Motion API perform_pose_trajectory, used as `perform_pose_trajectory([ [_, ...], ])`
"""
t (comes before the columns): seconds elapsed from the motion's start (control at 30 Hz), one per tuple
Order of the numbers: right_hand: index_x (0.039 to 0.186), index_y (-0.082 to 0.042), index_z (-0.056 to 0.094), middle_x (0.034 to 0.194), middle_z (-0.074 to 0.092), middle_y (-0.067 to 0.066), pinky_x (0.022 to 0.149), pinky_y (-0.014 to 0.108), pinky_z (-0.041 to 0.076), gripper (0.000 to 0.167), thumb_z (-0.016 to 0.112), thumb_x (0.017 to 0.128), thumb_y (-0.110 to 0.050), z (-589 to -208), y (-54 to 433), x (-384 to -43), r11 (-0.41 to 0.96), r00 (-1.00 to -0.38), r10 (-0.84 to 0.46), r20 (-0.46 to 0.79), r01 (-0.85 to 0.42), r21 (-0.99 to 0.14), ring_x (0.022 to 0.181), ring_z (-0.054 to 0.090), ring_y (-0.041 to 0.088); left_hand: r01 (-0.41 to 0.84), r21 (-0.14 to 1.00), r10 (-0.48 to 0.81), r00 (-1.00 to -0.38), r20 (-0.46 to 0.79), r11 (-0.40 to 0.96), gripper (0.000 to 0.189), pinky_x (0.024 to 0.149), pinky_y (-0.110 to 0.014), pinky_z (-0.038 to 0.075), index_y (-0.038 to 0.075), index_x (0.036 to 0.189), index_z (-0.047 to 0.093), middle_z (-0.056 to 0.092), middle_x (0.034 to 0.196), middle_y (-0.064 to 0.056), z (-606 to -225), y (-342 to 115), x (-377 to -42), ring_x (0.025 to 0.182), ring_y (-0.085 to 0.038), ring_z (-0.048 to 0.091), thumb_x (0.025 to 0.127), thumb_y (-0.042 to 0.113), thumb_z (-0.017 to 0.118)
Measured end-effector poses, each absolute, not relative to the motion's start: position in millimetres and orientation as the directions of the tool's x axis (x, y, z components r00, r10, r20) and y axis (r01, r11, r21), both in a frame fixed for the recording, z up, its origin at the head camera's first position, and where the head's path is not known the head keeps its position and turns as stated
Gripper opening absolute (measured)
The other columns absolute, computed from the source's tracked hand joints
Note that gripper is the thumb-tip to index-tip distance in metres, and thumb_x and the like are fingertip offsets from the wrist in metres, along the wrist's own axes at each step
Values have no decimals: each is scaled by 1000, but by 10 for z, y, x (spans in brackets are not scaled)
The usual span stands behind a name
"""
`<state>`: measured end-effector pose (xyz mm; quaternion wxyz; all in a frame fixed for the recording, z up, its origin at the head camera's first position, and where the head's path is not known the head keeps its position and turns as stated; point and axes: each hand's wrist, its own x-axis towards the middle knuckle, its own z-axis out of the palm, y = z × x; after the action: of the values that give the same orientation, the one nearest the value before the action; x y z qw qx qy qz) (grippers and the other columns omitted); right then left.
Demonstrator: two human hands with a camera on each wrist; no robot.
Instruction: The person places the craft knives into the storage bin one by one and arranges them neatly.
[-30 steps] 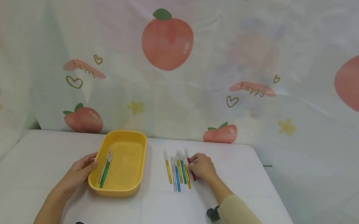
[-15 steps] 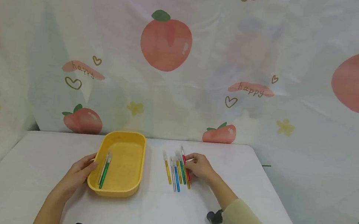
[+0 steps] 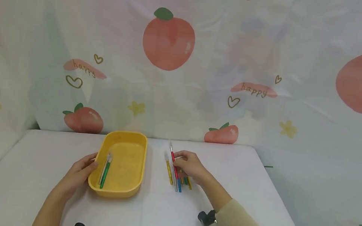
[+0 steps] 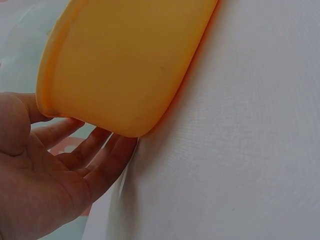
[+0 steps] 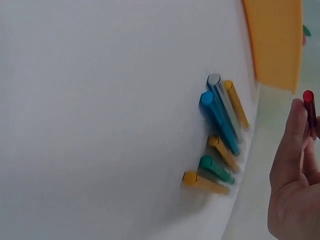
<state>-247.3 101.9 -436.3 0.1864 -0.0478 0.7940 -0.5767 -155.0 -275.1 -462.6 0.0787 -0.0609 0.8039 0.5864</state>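
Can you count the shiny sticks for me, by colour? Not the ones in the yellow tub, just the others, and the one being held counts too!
Yellow sticks: 3
Silver stick: 1
Blue stick: 1
Green stick: 1
Red stick: 1, the held one
Total: 7

A yellow tray, left, and red, blue, green, yellow and silver pens, right, brighten a white table; red fruit dots the pale far backdrop.
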Motion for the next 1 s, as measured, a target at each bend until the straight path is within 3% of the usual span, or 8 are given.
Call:
perform_pose_trajectory([
  [0.33, 126, -1, 59, 98, 70, 15, 70, 37, 61, 37, 61, 90, -10, -4260, 658, -2426, 265, -899, -379, -219, 121, -956, 78, 65, 16, -207, 930, -19, -977, -211, 303, 63, 110, -45, 44, 9, 158, 24, 32, 158, -24, -4638, -2752, -1585, 140, -34, 42, 107, 38, 44],
  [0.6, 125, -4, 61, 102, 69, 18, 71, 36, 62, 35, 63, 91, -12, -4165, 358, -2404, 257, -884, -410, -226, 126, -958, 79, 67, 19, -197, 933, -8, -979, -204, 301, 62, 109, -43, 45, 9, 159, 23, 31, 158, -24, -4652, -2758, -1584, 140, -35, 42, 107, 37, 44],
  [0.67, 124, -3, 62, 101, 70, 18, 70, 37, 62, 35, 63, 90, -10, -4165, 293, -2403, 235, -879, -421, -225, 134, -963, 82, 69, 26, -197, 933, -7, -979, -204, 301, 62, 109, -42, 45, 9, 159, 22, 31, 158, -24, -4650, -2757, -1578, 140, -35, 42, 107, 37, 44],
  [0.83, 126, 2, 60, 107, 70, 22, 68, 35, 62, 39, 63, 89, -7, -4156, 138, -2390, 191, -866, -445, -227, 156, -969, 87, 71, 31, -196, 932, -13, -979, -201, 304, 63, 105, -37, 48, 9, 158, 24, 33, 157, -24, -4641, -2764, -1566, 138, -34, 44, 107, 38, 45],
  [1.0, 121, 0, 62, 101, 70, 18, 67, 36, 62, 32, 64, 89, -6, -4128, 17, -2360, 178, -862, -449, -236, 172, -969, 89, 71, 33, -192, 934, -15, -980, -196, 303, 62, 104, -36, 49, 9, 158, 25, 34, 156, -24, -4630, -2762, -1569, 137, -34, 44, 106, 38, 45],
])
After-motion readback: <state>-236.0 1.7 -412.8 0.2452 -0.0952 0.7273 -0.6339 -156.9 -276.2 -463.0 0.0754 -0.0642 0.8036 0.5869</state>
